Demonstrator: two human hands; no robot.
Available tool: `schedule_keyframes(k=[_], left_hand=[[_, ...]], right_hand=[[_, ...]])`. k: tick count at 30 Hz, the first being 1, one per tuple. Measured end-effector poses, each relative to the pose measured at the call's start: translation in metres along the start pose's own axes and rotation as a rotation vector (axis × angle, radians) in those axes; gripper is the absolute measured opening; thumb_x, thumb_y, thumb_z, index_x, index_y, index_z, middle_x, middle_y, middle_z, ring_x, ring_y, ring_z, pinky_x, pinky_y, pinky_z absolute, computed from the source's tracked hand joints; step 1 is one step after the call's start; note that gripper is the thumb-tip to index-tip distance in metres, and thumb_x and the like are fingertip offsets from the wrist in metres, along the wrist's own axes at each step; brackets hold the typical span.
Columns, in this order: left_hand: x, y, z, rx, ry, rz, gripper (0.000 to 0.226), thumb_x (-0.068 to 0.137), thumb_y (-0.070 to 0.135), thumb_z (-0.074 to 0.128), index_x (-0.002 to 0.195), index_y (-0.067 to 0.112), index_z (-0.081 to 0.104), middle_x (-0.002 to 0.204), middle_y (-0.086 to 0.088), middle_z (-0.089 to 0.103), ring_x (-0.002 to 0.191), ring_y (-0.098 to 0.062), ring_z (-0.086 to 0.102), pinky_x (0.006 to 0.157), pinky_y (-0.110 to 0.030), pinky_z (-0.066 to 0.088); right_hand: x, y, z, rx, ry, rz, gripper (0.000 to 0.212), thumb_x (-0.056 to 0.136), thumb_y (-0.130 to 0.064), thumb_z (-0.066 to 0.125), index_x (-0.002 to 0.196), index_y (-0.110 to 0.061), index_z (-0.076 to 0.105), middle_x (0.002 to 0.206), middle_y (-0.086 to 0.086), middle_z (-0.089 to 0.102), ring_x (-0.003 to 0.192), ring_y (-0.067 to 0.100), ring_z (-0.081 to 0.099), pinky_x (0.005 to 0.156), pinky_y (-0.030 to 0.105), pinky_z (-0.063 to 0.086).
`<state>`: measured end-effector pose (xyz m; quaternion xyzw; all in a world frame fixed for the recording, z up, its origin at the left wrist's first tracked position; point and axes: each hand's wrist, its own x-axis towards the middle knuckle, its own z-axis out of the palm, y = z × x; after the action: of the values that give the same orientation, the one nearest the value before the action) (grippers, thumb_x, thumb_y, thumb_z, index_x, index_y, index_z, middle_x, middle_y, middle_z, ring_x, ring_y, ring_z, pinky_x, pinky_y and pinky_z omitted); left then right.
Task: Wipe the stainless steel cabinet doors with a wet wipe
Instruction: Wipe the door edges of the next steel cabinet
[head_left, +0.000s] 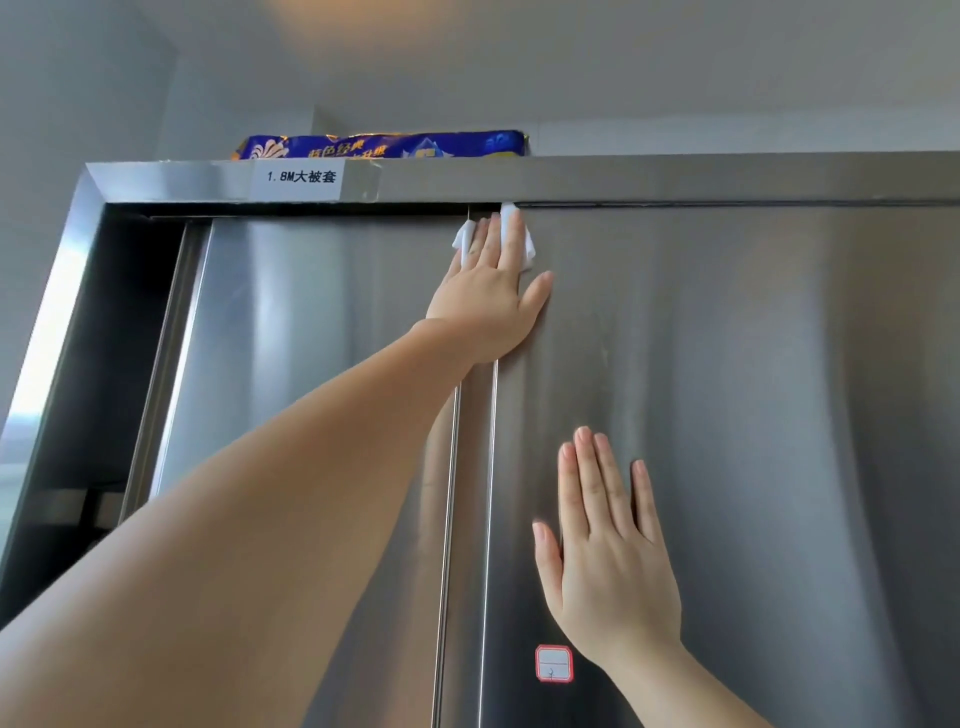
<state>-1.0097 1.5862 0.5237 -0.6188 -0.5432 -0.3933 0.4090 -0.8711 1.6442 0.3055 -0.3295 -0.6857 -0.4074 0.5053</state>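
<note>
Two hands flat on steel: left hand (485, 291) presses wet wipe (470, 236) at top of right door (753, 415), beside seam; right hand (608, 551) braces lower, fingers straight. Wiping step underway; next likely downward stroke, steady pressure.

Cabinet top and its load

The stainless steel cabinet (675, 179) carries one item on its top surface: a blue printed package (382, 145) lying flat and lengthwise, set toward the left end, its lower edge hidden behind the top rail. A white label (301, 177) is stuck to the rail face just below it.
</note>
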Motion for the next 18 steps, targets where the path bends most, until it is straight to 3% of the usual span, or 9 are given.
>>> schedule_keyframes(k=[7, 13, 18], left_hand=[[-0.007, 0.003, 0.006, -0.034, -0.029, -0.052, 0.074, 0.102, 0.052, 0.023, 0.156, 0.014, -0.011, 0.165, -0.006, -0.007, 0.151, -0.020, -0.013, 0.123, -0.038, -0.001], [-0.071, 0.008, 0.023, -0.086, -0.081, -0.053, 0.068, 0.105, 0.040, 0.024, 0.155, 0.016, -0.015, 0.164, -0.006, -0.012, 0.150, -0.018, -0.018, 0.121, -0.032, -0.008], [-0.129, 0.013, 0.036, -0.104, -0.151, -0.054, 0.069, 0.104, 0.037, 0.025, 0.153, 0.017, -0.020, 0.164, -0.006, -0.016, 0.149, -0.018, -0.021, 0.122, -0.035, -0.007]], right_hand=[[0.000, 0.000, 0.000, -0.011, -0.009, 0.003, 0.066, 0.099, -0.039, 0.031, 0.152, 0.000, 0.025, 0.161, 0.016, 0.018, 0.150, 0.028, 0.015, 0.119, 0.053, 0.019], [0.002, 0.000, -0.003, 0.003, -0.039, 0.003, 0.064, 0.102, -0.041, 0.023, 0.151, -0.001, 0.024, 0.160, 0.017, 0.018, 0.150, 0.030, 0.015, 0.120, 0.053, 0.018], [0.003, 0.004, -0.011, 0.027, -0.094, -0.025, 0.065, 0.100, -0.038, 0.029, 0.153, -0.001, 0.023, 0.162, 0.016, 0.015, 0.151, 0.027, 0.009, 0.121, 0.051, 0.012]])
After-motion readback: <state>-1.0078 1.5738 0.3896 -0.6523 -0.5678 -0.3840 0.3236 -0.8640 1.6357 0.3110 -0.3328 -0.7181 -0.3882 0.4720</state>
